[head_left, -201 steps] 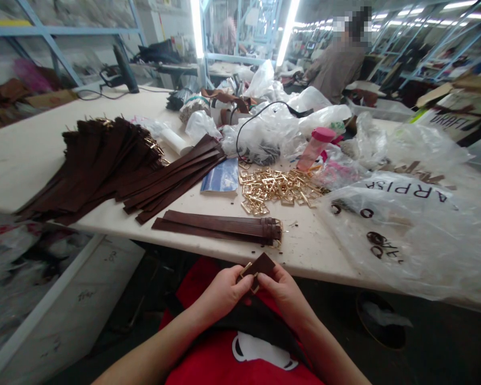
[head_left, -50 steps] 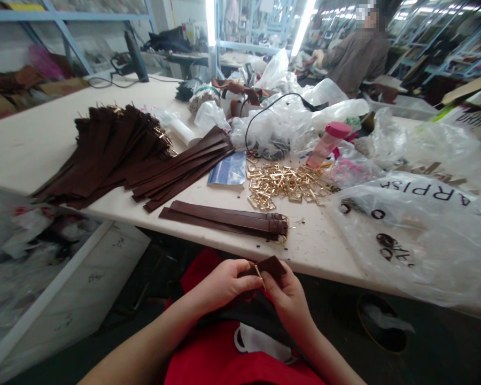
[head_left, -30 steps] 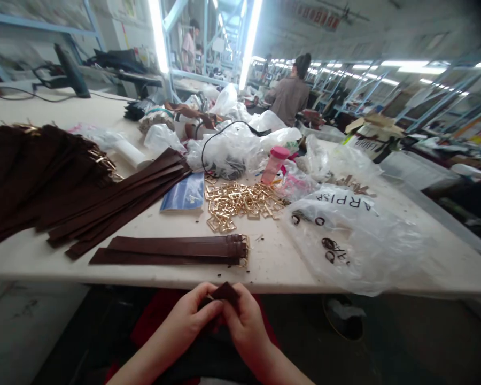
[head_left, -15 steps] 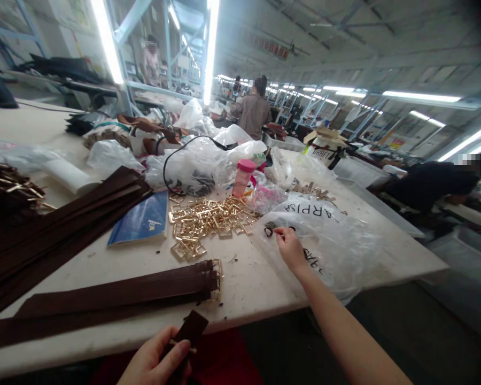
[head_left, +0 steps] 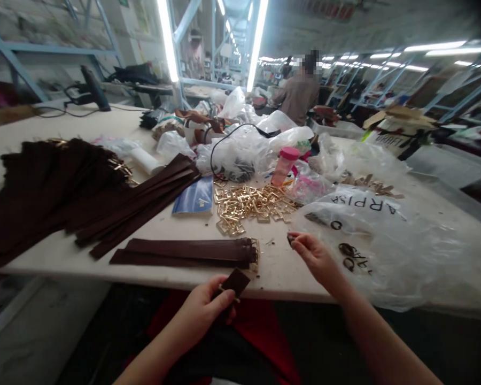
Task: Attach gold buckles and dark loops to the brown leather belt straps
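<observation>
My left hand (head_left: 214,305) grips a dark brown belt strap (head_left: 236,282) just off the table's front edge, with a pale bit of metal by the thumb. Above the table, my right hand (head_left: 310,256) pinches a small dark loop (head_left: 291,240), probably a belt keeper. Several similar dark loops (head_left: 348,250) lie on the clear plastic bag (head_left: 388,230) to the right. In front of my hands rests a stack of brown belts (head_left: 184,252), gold buckles at its right end. Behind it spreads a heap of loose gold buckles (head_left: 252,206).
Many brown straps (head_left: 64,187) cover the table's left side. A blue booklet (head_left: 193,197), a pink-lidded container (head_left: 284,167) and a white roll (head_left: 146,160) stand farther back, before crumpled plastic bags (head_left: 240,152). A person (head_left: 300,93) is in the background.
My right hand has drawn back from the plastic bag toward the left, carrying the small loop. My left hand keeps its hold on the strap. The view has turned left.
</observation>
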`<state>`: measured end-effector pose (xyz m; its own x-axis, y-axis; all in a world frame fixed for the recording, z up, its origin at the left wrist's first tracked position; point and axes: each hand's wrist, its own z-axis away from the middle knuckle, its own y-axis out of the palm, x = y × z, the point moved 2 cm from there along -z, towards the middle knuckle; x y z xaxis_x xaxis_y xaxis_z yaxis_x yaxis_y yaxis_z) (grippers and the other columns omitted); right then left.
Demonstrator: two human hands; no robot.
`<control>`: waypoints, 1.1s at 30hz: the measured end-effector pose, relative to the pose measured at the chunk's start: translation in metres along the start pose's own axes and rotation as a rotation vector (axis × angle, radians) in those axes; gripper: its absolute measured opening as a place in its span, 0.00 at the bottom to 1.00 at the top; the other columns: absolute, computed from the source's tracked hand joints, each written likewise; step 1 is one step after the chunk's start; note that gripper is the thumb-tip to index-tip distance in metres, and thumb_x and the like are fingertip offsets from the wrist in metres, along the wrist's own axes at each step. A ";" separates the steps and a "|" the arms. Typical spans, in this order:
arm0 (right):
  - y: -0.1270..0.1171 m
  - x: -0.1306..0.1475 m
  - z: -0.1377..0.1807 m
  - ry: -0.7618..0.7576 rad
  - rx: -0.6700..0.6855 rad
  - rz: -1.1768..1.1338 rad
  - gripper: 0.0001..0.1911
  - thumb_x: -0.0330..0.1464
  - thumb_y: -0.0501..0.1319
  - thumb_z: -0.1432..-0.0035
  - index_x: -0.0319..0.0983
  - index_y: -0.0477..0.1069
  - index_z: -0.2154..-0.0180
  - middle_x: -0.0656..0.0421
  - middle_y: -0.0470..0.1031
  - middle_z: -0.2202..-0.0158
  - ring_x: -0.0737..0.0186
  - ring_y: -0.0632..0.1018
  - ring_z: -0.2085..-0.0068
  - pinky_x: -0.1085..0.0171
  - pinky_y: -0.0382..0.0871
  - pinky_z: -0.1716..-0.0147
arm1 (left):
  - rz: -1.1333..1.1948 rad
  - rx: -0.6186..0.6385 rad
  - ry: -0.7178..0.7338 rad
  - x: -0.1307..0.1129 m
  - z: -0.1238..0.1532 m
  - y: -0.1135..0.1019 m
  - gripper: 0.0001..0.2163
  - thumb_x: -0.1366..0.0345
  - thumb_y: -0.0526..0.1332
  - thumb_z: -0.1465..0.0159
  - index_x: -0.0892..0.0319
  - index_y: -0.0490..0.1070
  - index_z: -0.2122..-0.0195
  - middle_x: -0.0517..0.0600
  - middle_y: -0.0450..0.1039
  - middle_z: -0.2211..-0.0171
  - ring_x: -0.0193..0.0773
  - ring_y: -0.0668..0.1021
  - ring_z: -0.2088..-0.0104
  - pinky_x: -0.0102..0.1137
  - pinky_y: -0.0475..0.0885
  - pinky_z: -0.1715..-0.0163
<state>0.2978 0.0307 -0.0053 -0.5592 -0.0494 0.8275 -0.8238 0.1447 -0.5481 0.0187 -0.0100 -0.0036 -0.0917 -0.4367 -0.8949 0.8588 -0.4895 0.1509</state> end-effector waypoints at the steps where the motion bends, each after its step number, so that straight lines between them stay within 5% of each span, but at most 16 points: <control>1: 0.020 0.019 0.015 0.029 0.086 -0.172 0.14 0.43 0.55 0.45 0.39 0.66 0.73 0.54 0.73 0.58 0.60 0.73 0.61 0.61 0.64 0.62 | -0.003 0.005 0.020 -0.003 0.004 0.001 0.19 0.52 0.58 0.44 0.62 0.63 0.59 0.45 0.69 0.78 0.31 0.70 0.78 0.26 0.64 0.75; 4: 0.076 0.065 0.053 0.173 0.285 -0.519 0.17 0.45 0.55 0.46 0.38 0.69 0.68 0.59 0.72 0.71 0.66 0.70 0.72 0.66 0.65 0.71 | -0.040 -0.033 0.081 -0.007 0.016 0.001 0.16 0.54 0.56 0.41 0.62 0.64 0.61 0.46 0.69 0.78 0.31 0.70 0.78 0.26 0.64 0.76; 9: 0.127 0.088 0.077 0.354 0.114 -0.769 0.16 0.46 0.59 0.50 0.40 0.64 0.68 0.63 0.69 0.73 0.67 0.70 0.74 0.67 0.65 0.76 | -0.133 -0.147 0.129 -0.002 0.035 -0.006 0.14 0.55 0.54 0.40 0.62 0.66 0.64 0.45 0.68 0.79 0.31 0.70 0.78 0.24 0.63 0.78; 17: 0.132 0.088 0.087 0.085 0.072 -0.429 0.11 0.40 0.60 0.49 0.40 0.68 0.68 0.62 0.69 0.73 0.65 0.70 0.71 0.66 0.66 0.70 | -0.227 -0.019 0.074 0.008 0.043 -0.017 0.10 0.60 0.51 0.41 0.61 0.66 0.70 0.44 0.68 0.81 0.31 0.70 0.80 0.23 0.62 0.81; 24: 0.143 0.086 0.090 0.250 0.140 -0.622 0.11 0.40 0.61 0.51 0.40 0.65 0.70 0.65 0.65 0.76 0.69 0.66 0.76 0.68 0.62 0.76 | -0.208 0.031 0.039 0.012 0.046 -0.022 0.09 0.63 0.51 0.42 0.62 0.66 0.69 0.45 0.68 0.81 0.31 0.71 0.81 0.23 0.64 0.82; 29: 0.145 0.102 0.089 0.027 0.194 -0.424 0.07 0.35 0.63 0.53 0.40 0.66 0.73 0.63 0.67 0.73 0.66 0.68 0.70 0.67 0.63 0.69 | -0.193 0.090 0.057 0.010 0.047 -0.020 0.12 0.58 0.51 0.41 0.62 0.67 0.67 0.45 0.68 0.80 0.32 0.71 0.80 0.24 0.64 0.81; 33: 0.145 0.097 0.086 0.242 0.160 -0.564 0.14 0.38 0.63 0.53 0.41 0.65 0.64 0.64 0.67 0.72 0.68 0.69 0.71 0.68 0.65 0.71 | -0.296 0.029 0.145 0.003 0.051 -0.024 0.09 0.63 0.56 0.44 0.61 0.67 0.64 0.47 0.72 0.71 0.35 0.74 0.71 0.26 0.67 0.72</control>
<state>0.1159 -0.0379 -0.0146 -0.0141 0.1526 0.9882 -0.9998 0.0115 -0.0160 -0.0280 -0.0380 0.0113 -0.2609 -0.1609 -0.9519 0.7907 -0.6013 -0.1151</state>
